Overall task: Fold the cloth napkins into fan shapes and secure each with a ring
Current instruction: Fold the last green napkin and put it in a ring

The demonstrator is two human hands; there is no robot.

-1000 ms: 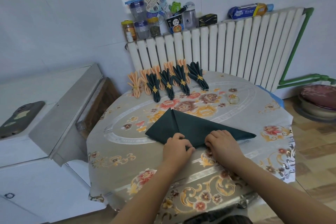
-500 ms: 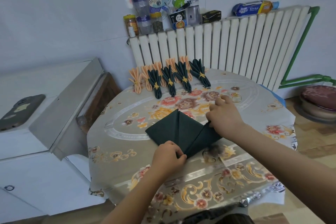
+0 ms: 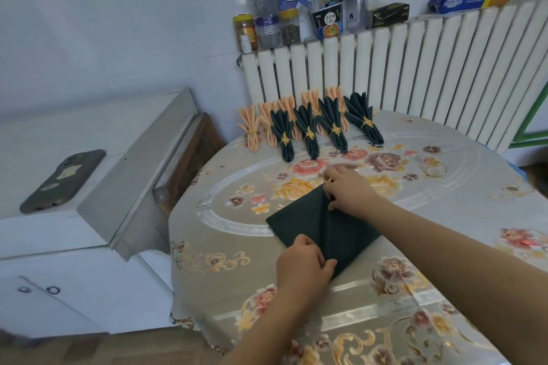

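Note:
A dark green cloth napkin (image 3: 299,222) lies folded into a diamond on the flowered table (image 3: 225,281). My left hand (image 3: 302,265) presses down on its near corner. My right hand (image 3: 347,190) pinches the folded-over flap at the napkin's far corner. A loose gold ring (image 3: 436,169) lies on the table to the far right, apart from both hands. Along the table's far edge stands a row of finished fans: several peach ones (image 3: 251,127) and several dark green ones (image 3: 363,121), each bound with a gold ring.
A white radiator (image 3: 415,74) rises behind the table, with jars and boxes (image 3: 267,12) on top. A white cabinet (image 3: 74,216) stands at the left with a phone (image 3: 63,179) on it. The table's left edge drops off beside the cabinet.
My right hand has carried the napkin's right corner up and over to the far corner, turning the wide triangle into a diamond. My left hand has stayed on the near corner.

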